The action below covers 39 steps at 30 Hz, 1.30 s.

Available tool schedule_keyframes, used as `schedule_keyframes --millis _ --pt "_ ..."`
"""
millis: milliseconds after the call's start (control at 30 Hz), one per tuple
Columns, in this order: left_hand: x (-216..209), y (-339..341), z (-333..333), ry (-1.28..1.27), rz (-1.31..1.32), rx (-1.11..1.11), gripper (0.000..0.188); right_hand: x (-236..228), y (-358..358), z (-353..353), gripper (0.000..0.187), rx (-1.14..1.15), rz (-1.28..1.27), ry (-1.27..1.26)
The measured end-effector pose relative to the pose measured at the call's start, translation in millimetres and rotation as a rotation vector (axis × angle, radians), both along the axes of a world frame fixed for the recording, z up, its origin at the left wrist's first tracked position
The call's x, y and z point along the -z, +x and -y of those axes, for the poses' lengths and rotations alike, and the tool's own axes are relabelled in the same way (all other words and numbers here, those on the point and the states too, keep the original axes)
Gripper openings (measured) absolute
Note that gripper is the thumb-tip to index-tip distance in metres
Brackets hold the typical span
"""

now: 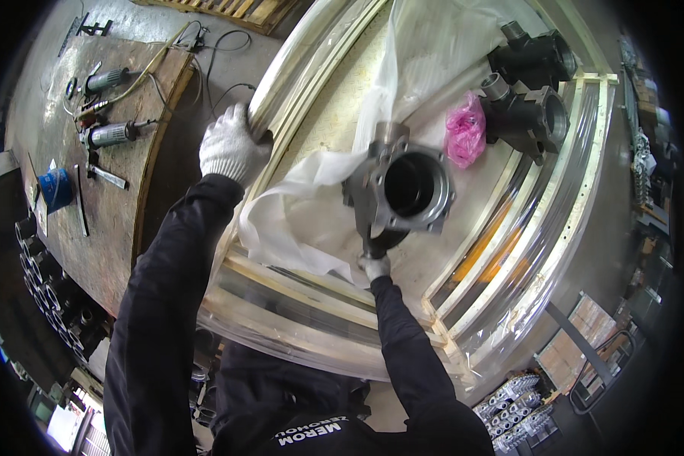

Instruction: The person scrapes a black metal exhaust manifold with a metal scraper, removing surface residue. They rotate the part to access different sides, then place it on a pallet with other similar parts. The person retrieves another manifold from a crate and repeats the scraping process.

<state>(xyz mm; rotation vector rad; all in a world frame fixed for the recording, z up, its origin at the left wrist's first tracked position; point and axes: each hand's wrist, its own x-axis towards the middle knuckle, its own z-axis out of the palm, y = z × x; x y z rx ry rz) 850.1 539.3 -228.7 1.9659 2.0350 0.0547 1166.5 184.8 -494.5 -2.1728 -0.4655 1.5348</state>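
Note:
My right hand [375,266], in a light glove, grips the lower end of a dark metal pump-like casting [432,221]. The casting is tilted inside a wooden crate, its round bore facing up. My left hand [234,143], in a white knit glove, is closed at the left edge of the plastic-lined crate [290,121]. A white foam sheet [296,205] lies crumpled between the hands. Two similar black castings [526,114] stand at the crate's far right. Beside the nearer one sits a crumpled pink plastic bag [465,131].
Left of the crate stands a worn wooden table [110,205] with two power grinders [110,134], a hammer [108,176] and a blue container [55,188]. Cables hang between table and crate. Dark tubular parts [53,292] are stacked lower left; silvery castings [520,406] lie lower right.

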Motion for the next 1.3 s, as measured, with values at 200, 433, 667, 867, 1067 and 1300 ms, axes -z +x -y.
schedule_keyframes --millis 200,433,667,867,1067,1300 --pt "8 -3 5 0.139 0.001 0.005 0.074 43 10 64 0.072 -0.734 0.309 0.057" --pt "12 -3 9 0.391 -0.125 0.158 0.091 50 4 64 0.052 -0.837 0.218 0.041" --pt "32 122 20 0.330 0.068 0.729 0.059 63 -10 74 0.059 -0.649 0.157 0.039" --pt "163 267 -26 -0.350 0.361 0.528 0.055 62 -8 75 0.047 -0.749 0.268 -0.045" --pt "210 266 -6 -0.618 0.196 0.394 0.073 64 -7 86 0.043 -0.703 0.275 -0.049" --pt "190 219 49 -0.505 0.336 0.250 0.061 60 19 78 0.038 -0.597 0.356 -0.043"
